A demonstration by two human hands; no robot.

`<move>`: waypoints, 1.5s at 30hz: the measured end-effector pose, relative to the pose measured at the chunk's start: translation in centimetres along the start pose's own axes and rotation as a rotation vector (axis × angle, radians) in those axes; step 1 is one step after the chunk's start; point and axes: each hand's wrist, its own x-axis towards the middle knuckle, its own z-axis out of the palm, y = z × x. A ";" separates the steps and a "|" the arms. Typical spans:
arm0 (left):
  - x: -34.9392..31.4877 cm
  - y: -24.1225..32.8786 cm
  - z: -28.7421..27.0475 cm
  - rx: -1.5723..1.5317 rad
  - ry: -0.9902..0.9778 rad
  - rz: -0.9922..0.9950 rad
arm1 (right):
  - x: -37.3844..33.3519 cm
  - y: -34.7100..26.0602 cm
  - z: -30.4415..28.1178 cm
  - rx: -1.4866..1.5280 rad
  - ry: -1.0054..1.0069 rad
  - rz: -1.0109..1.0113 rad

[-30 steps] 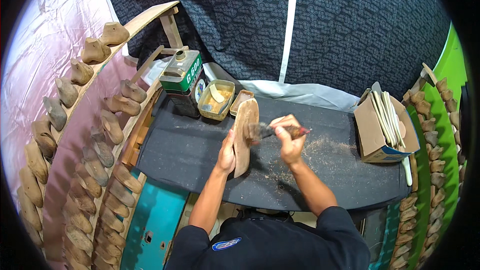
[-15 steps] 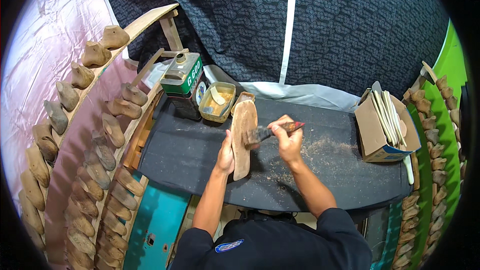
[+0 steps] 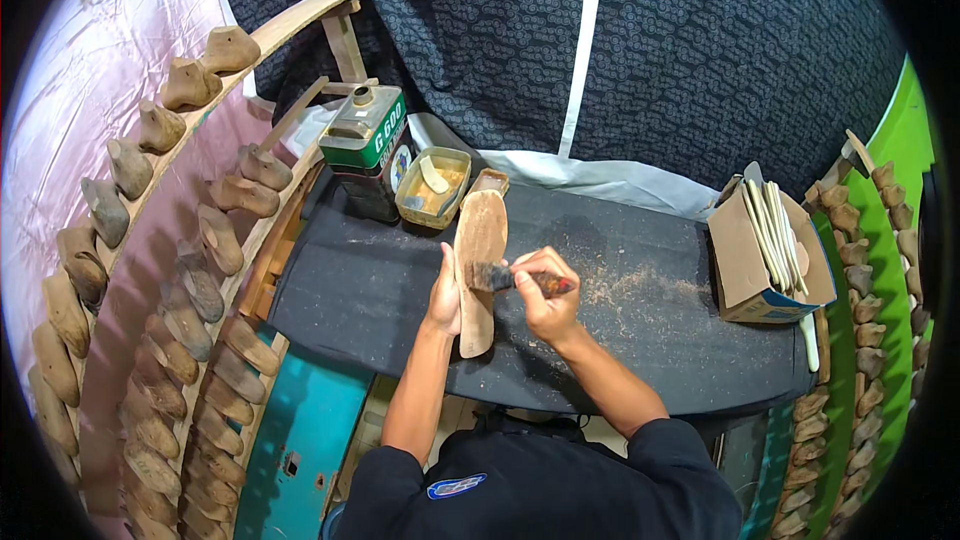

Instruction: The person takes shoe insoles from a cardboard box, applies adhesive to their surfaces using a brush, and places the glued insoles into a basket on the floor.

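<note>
A tan, sole-shaped piece [image 3: 482, 225] with a rough, fibrous face stands tilted over the black-covered table [image 3: 345, 280]. My left hand [image 3: 444, 298] grips its left edge, thumb up along the side and the other fingers hidden behind it. In my right hand [image 3: 546, 298], closed around its dark red and black handle, is a flat brush [image 3: 488, 277]. The dark bristles touch the middle of the piece's face. Brownish crumbs [image 3: 625, 285] lie scattered on the cloth to the right of my right hand.
Behind the piece stand a green-and-black metal can [image 3: 366, 143], a yellowish tub [image 3: 436, 212] with a pale spatula, and a small container [image 3: 491, 181]. A cardboard box [image 3: 742, 265] of pale sticks is at right. Racks of wooden shoe lasts [image 3: 186, 324] flank the table.
The brush and my right hand have moved left and slightly down, and the bristles are less blurred. My left hand still holds the sole-shaped piece.
</note>
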 end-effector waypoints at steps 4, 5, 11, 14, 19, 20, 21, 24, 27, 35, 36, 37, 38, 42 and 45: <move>0.0 -0.2 -0.2 -0.017 0.047 -0.019 | -1.4 0.6 -0.7 -0.036 -0.106 -0.050; -0.1 0.1 -0.2 -0.071 -0.040 -0.041 | -1.7 0.6 -0.8 -0.041 -0.146 -0.005; -0.3 0.4 1.3 -0.153 -0.039 -0.007 | -1.7 0.5 -1.0 -0.001 -0.048 0.102; -0.4 0.0 0.8 -0.214 -0.101 -0.005 | -1.4 0.6 -1.2 0.028 0.038 0.123; -1.0 -2.1 -0.5 -0.403 -0.108 -0.032 | -1.2 0.3 -1.7 0.013 0.105 0.110; -1.2 -2.4 -0.4 -0.466 -0.128 -0.061 | -1.4 0.0 -1.7 0.073 0.114 0.133; -1.1 -2.6 -0.4 -0.470 -0.127 -0.064 | -1.7 0.1 -1.7 0.069 0.115 0.136; -0.9 -2.6 -0.5 -0.413 -0.124 -0.074 | -3.2 -0.1 -1.9 -0.073 0.050 0.065; -1.1 -2.7 -0.5 -0.439 -0.139 -0.091 | -4.4 -1.4 -2.2 -0.129 -0.064 -0.012; -4.0 -2.7 1.7 -0.234 0.034 0.008 | -2.4 -3.0 -4.6 -0.025 -0.151 -0.097; -4.2 -2.9 2.6 -0.229 0.036 0.014 | -1.9 -3.5 -4.9 -0.080 -0.114 -0.185; -4.4 -3.2 3.3 -0.177 0.070 0.033 | -1.4 -4.1 -5.0 -0.132 -0.107 -0.219; -4.9 -3.4 4.0 -0.122 0.105 0.047 | -1.4 -4.7 -4.9 -0.184 -0.096 -0.249; -6.1 -4.0 5.5 -0.206 0.097 0.067 | -3.3 -6.0 -4.8 -0.235 -0.215 -0.393; -7.4 -4.3 5.5 -0.355 0.029 -0.025 | -5.9 -7.3 -5.4 -0.241 -0.384 -0.452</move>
